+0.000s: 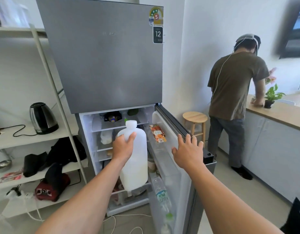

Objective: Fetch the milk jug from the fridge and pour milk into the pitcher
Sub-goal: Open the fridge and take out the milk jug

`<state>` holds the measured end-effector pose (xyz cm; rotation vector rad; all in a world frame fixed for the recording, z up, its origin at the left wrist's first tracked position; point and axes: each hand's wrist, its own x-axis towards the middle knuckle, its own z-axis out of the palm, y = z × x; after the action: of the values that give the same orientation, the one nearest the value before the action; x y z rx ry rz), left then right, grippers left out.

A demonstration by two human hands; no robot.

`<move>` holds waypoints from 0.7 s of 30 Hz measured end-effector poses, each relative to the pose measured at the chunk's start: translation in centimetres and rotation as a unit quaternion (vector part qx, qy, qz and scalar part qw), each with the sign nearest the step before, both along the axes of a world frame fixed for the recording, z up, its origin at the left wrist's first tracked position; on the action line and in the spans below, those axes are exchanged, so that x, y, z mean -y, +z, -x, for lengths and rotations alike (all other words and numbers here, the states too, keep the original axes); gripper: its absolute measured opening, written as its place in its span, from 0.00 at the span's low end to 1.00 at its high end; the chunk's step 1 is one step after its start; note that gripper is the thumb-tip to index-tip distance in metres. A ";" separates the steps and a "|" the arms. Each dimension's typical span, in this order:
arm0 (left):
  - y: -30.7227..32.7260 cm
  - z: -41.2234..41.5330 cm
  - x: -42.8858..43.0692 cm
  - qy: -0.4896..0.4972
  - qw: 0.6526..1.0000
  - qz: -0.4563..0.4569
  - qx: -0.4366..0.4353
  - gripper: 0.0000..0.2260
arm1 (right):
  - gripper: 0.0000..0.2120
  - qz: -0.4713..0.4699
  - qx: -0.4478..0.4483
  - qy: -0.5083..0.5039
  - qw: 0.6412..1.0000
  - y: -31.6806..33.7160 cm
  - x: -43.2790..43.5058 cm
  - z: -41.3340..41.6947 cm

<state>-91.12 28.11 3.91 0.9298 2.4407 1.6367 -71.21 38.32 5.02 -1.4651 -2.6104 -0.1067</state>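
Fridge (103, 65): grey, two doors; upper door closed, lower door (181, 173) swung open to the right.
Lower compartment, top shelf: a dark item with a round label (112, 117) and a green item (132, 112); neither could be identified.
Lower compartment, second shelf: a white bag (106, 136), contents not visible.
Door bin, upper: a carton with orange print (158, 133), standing upright.
Door bin, lower: a clear water bottle (162, 196) with a printed label; another green-capped bottle (168, 218) stood below it.
Milk jug (134, 166): held in the air, roughly upright, just in front of the open lower compartment and clear of the shelves.
Milk jug, appearance: translucent white plastic, rounded shoulders, short neck, white screw cap fitted.
Milk jug, contents: milk filled only the lower part; the upper part showed clear of liquid.
Left hand (123, 147): fingers and thumb were wrapped round the jug's upper body, thumb on the side facing the camera, carrying its weight.
Right hand (188, 152): fingers straight and spread, holding nothing, fingertips at the top edge of the open door; contact could not be confirmed.
Shelving unit (44, 137), left of fridge: a steel kettle (43, 118) with its cord, dark bags on the shelves below.
Background, right: a second person (233, 85) stood at a wooden counter (281, 114) bearing a potted plant (270, 97); a wooden stool (194, 118) stood beside the fridge.
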 end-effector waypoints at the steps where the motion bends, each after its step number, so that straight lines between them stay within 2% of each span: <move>1: -0.1 -0.2 0.2 0.000 1.000 -0.003 0.006 0.26 | 0.30 -0.002 0.006 0.003 1.000 0.0 0.2 -0.1; 10: 0.2 0.4 2.9 0.037 0.999 -0.005 0.016 0.25 | 0.26 -0.006 -0.012 0.033 0.999 0.7 3.0 3.0; 17: -0.4 4.5 6.6 0.094 0.996 -0.001 0.005 0.25 | 0.22 -0.005 -0.028 0.083 0.996 1.1 5.1 7.4; 21: -0.5 7.4 8.2 0.115 0.993 0.002 0.000 0.23 | 0.21 -0.002 -0.077 0.126 0.989 1.9 5.6 10.0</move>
<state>-98.54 19.89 3.46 0.6675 2.6361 1.6946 -81.22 32.75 6.95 -1.0824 -2.6381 0.0278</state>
